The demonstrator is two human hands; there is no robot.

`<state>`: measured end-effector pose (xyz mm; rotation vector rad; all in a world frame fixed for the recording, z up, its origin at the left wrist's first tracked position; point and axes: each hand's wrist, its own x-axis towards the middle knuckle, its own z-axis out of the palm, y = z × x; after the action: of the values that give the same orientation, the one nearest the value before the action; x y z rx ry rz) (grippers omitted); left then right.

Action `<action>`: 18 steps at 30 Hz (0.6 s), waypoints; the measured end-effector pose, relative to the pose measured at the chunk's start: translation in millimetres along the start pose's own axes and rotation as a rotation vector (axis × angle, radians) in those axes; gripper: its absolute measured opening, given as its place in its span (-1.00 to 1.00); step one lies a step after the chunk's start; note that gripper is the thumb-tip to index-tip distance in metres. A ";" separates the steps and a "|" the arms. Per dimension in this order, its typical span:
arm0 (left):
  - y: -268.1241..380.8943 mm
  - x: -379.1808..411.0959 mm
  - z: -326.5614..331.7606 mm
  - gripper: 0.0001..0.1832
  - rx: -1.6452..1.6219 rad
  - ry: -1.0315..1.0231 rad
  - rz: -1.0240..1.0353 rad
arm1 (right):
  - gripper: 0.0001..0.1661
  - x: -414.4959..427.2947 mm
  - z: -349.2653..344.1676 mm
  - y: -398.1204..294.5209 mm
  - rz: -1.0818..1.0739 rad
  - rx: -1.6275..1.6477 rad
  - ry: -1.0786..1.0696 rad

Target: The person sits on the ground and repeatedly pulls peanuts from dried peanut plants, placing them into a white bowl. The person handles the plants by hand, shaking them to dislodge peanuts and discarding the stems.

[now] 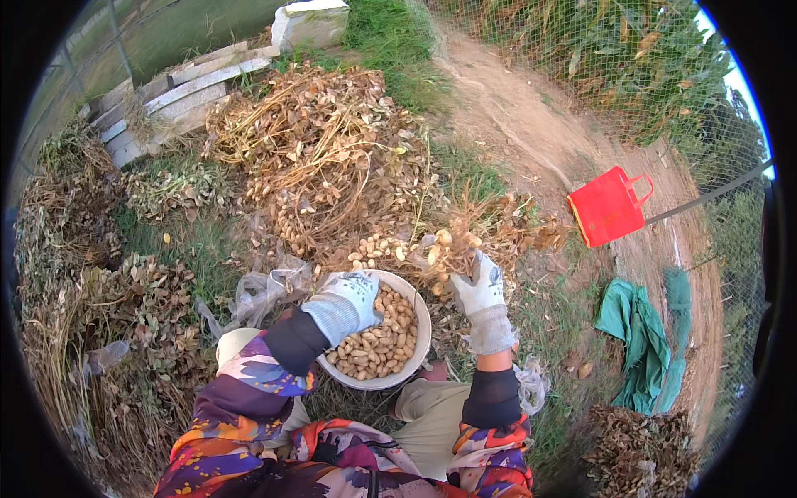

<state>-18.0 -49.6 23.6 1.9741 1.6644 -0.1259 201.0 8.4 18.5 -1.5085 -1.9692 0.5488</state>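
Note:
A round whitish bowl stands on the ground between my legs, holding many unshelled peanuts. My left hand, in a white and grey work glove, is over the bowl's left side; its palm and fingertips are turned from view, so its contents are hidden. To the right of the bowl, my gloved right hand grips a dried peanut plant by its stems and roots. Several pods hang on the plant's left side. Beyond the bowl's far rim lie loose peanuts, close to the held plant.
A large heap of dried peanut plants lies ahead, and more plants are piled at left. Crumpled clear plastic touches the ground beside the bowl. At right are a red bag, a green sheet and netting.

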 end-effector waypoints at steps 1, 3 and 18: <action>-1.8 7.5 9.6 -0.42 -0.003 0.031 -0.027 | -0.52 -2.5 -4.8 -7.9 -0.027 -0.033 -0.036; -2.5 20.5 22.3 -0.35 -0.032 0.156 0.007 | -0.54 -6.4 -4.6 -4.8 -0.108 0.016 -0.111; 49.2 72.5 110.7 -0.81 -1.565 -0.107 0.072 | -0.40 -10.6 5.5 31.2 0.018 0.121 -0.166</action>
<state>74.7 -40.6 -82.6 0.7530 0.9501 0.8255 221.6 6.9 -7.7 -1.4472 -2.0083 0.8087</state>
